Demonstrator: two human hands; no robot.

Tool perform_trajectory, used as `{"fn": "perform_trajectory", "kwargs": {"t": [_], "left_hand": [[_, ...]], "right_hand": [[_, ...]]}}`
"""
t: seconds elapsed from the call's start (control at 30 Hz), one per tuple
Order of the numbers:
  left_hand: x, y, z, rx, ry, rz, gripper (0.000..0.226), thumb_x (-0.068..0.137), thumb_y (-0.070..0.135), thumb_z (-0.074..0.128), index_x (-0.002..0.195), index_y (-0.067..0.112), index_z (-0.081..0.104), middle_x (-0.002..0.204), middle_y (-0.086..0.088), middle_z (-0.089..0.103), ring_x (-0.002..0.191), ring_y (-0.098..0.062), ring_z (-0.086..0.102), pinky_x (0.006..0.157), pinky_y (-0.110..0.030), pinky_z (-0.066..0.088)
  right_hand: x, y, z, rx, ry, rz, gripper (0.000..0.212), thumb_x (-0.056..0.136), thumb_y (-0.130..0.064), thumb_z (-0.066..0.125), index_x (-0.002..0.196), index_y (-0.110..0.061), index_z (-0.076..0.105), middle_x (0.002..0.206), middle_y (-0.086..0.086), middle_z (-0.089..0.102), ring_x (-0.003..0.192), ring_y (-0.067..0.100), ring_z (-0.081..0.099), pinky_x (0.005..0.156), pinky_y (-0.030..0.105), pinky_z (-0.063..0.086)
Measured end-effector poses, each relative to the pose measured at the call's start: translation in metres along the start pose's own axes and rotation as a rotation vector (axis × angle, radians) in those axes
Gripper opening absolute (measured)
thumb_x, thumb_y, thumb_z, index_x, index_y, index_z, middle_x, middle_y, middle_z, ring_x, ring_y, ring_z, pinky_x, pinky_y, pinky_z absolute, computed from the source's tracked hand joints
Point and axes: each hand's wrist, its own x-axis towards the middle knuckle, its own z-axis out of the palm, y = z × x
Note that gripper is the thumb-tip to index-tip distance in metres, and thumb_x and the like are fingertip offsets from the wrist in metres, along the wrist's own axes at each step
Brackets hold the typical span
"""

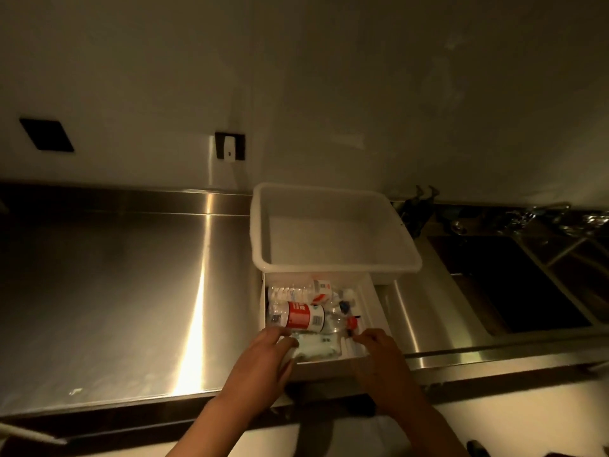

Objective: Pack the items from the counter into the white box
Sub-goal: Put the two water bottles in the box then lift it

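Note:
A shallow white box [374,303] sits on the steel counter [115,291] near its front edge. Inside it lie a clear bottle with a red label [301,315] and red cap [352,322], a second clear bottle [290,293], a small white-and-red carton [321,290] and a white packet [316,346] along the near wall. My left hand [263,352] pinches the left end of that packet. My right hand [379,349] curls its fingers over the box's near right corner.
A larger empty white tub [333,268] stands behind the box, overlapping its far edge. A dark sink [514,291] with taps [418,206] lies to the right. Wall sockets [229,150] sit above the counter's back edge.

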Motion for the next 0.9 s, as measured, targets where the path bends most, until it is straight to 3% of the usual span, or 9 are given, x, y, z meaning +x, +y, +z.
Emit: {"fn": "perform_trajectory", "kwargs": {"t": [0.2,0.33,0.5,0.63,0.77,0.9], "left_hand": [[0.002,0.013,0.022,0.091,-0.102,-0.010,0.048,0.088,0.034,0.067,0.134,0.034,0.053,0.139,0.010,0.047,0.125,-0.013,0.049,0.098,-0.027,0.047],[0.005,0.017,0.041,0.244,-0.186,-0.045,0.055,0.085,0.035,0.069,0.135,0.034,0.049,0.134,0.007,0.048,0.120,-0.017,0.049,0.096,-0.032,0.046],[-0.001,0.021,0.056,0.354,-0.163,-0.113,0.053,0.063,0.027,0.086,0.111,0.028,0.063,0.109,0.003,0.064,0.093,-0.018,0.062,0.079,-0.031,0.053],[0.000,0.023,0.062,0.396,-0.129,-0.136,0.060,0.042,0.022,0.095,0.093,0.027,0.064,0.088,0.005,0.065,0.072,-0.015,0.061,0.063,-0.028,0.053],[0.008,0.022,0.065,0.453,-0.095,-0.163,0.055,0.039,0.014,0.092,0.083,0.025,0.061,0.077,0.005,0.060,0.063,-0.017,0.057,0.055,-0.029,0.046],[0.013,0.024,0.061,0.436,-0.110,-0.172,0.047,0.042,0.017,0.092,0.077,0.029,0.062,0.071,0.009,0.060,0.057,-0.013,0.056,0.049,-0.023,0.037]], "right_hand": [[-0.006,0.013,-0.001,-0.102,-0.042,-0.089,0.072,0.080,-0.030,0.078,0.142,-0.038,0.044,0.142,-0.014,0.037,0.124,0.005,0.042,0.105,0.027,0.043],[-0.001,0.022,0.005,-0.154,-0.027,-0.157,0.064,0.083,-0.025,0.075,0.141,-0.034,0.048,0.143,-0.012,0.041,0.126,0.006,0.044,0.107,0.028,0.043],[0.003,0.033,0.015,-0.276,0.013,-0.247,0.038,0.092,-0.030,0.066,0.129,-0.030,0.058,0.137,-0.006,0.053,0.121,0.010,0.051,0.103,0.028,0.044],[0.006,0.045,0.018,-0.276,0.013,-0.243,0.031,0.085,-0.031,0.075,0.114,-0.029,0.065,0.120,-0.006,0.062,0.105,0.010,0.056,0.090,0.024,0.045],[0.009,0.053,0.018,-0.249,0.032,-0.271,0.041,0.066,-0.029,0.090,0.100,-0.029,0.068,0.103,-0.010,0.066,0.091,0.007,0.062,0.075,0.023,0.051],[0.013,0.051,0.015,-0.222,0.015,-0.292,0.036,0.064,-0.028,0.090,0.091,-0.032,0.067,0.093,-0.014,0.066,0.080,0.002,0.060,0.068,0.019,0.048]]}}
